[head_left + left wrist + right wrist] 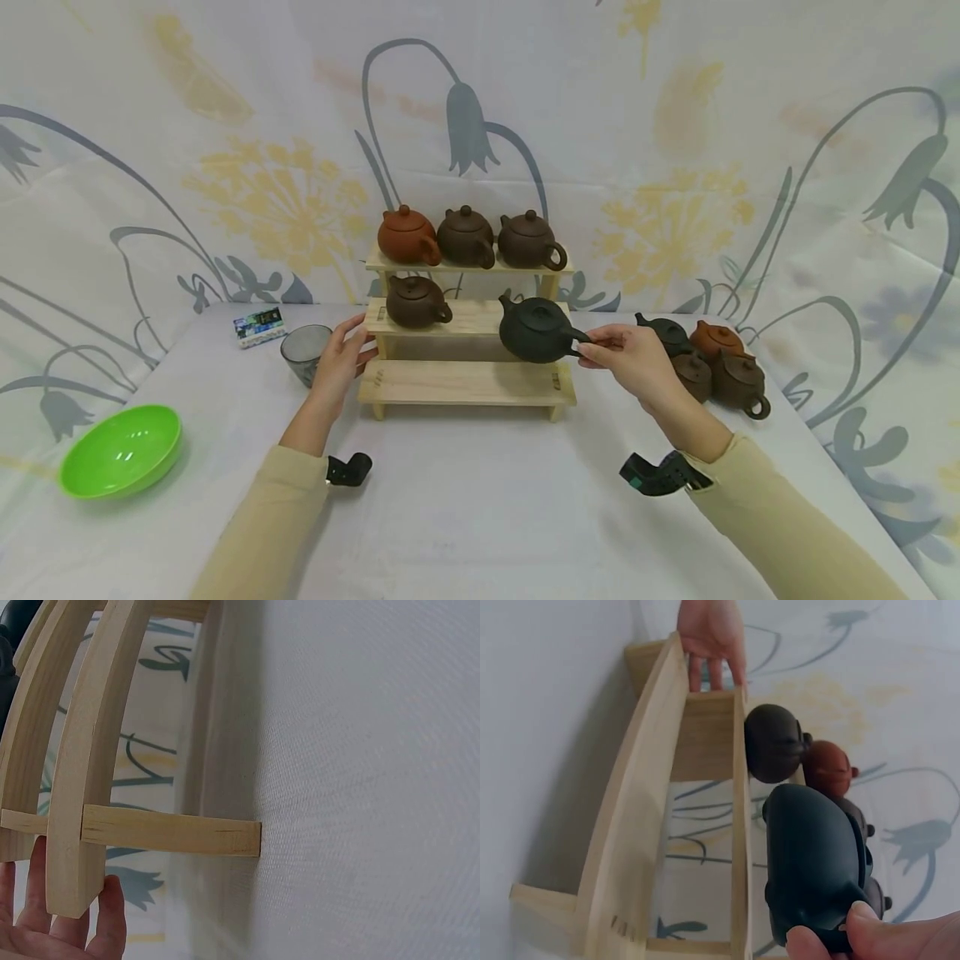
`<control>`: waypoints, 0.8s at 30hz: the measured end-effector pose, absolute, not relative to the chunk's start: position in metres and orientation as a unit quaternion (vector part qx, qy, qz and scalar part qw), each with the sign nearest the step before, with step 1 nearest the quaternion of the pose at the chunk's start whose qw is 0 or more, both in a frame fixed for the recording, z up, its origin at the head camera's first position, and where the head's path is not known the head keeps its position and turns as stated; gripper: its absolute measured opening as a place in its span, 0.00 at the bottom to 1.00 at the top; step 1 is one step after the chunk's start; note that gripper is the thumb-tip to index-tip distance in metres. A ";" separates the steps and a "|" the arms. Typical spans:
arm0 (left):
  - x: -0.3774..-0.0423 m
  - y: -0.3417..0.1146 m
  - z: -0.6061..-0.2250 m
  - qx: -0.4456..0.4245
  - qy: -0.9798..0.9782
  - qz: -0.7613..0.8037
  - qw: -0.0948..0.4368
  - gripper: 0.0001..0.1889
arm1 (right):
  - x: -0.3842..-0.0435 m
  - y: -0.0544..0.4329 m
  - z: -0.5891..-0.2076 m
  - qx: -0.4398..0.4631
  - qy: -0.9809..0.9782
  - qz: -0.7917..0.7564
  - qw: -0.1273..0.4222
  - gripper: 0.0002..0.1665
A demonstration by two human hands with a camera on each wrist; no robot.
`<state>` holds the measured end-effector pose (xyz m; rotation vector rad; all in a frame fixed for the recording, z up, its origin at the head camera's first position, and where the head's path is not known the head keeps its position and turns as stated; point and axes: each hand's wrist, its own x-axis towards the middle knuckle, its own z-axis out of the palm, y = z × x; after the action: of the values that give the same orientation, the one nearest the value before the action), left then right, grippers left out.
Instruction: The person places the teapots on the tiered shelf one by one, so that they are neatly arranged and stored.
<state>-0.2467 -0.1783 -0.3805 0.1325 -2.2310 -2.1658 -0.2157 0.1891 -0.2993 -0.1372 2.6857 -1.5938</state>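
My right hand (pixel 630 358) pinches the handle of a black teapot (pixel 537 330) between thumb and fingers. The teapot overlaps the right part of the middle tier of a three-step wooden shelf (pixel 457 383), spout pointing left. In the right wrist view the black teapot (pixel 814 859) appears close beside the shelf boards. My left hand (pixel 339 360) is at the shelf's left end; the left wrist view shows its extended fingers (pixel 112 915) against the board ends. A brown teapot (pixel 415 302) sits on the middle tier's left. On the top tier stand a reddish teapot (pixel 406 237) and two dark brown teapots (pixel 529 240).
Several teapots (pixel 738 382) cluster on the table right of my right hand. A grey glass cup (pixel 303 350) stands beside my left hand, with a small patterned packet (pixel 258 327) behind it. A green bowl (pixel 122 452) sits at far left. Patterned cloth (pixel 480 100) hangs behind.
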 end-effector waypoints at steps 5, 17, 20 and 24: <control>-0.247 -0.178 -0.381 0.042 -0.714 -0.699 0.014 0.27 | -0.229 0.174 -0.300 -0.037 0.852 -0.522 0.013 0.16; -0.244 -0.179 -0.379 0.047 -0.715 -0.698 0.011 0.27 | -0.253 0.142 -0.308 -0.044 0.810 -0.584 -0.008 0.14; -0.245 -0.179 -0.379 0.044 -0.714 -0.699 0.010 0.28 | -0.256 0.135 -0.307 -0.043 0.807 -0.589 -0.009 0.14; -0.246 -0.178 -0.380 0.041 -0.712 -0.701 0.011 0.28 | -0.259 0.127 -0.307 -0.036 0.808 -0.588 -0.012 0.14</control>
<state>-0.2457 -0.1782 -0.3797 0.1284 -2.2216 -2.1874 -0.2589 0.1265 -0.3069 -0.1152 2.5577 -1.8631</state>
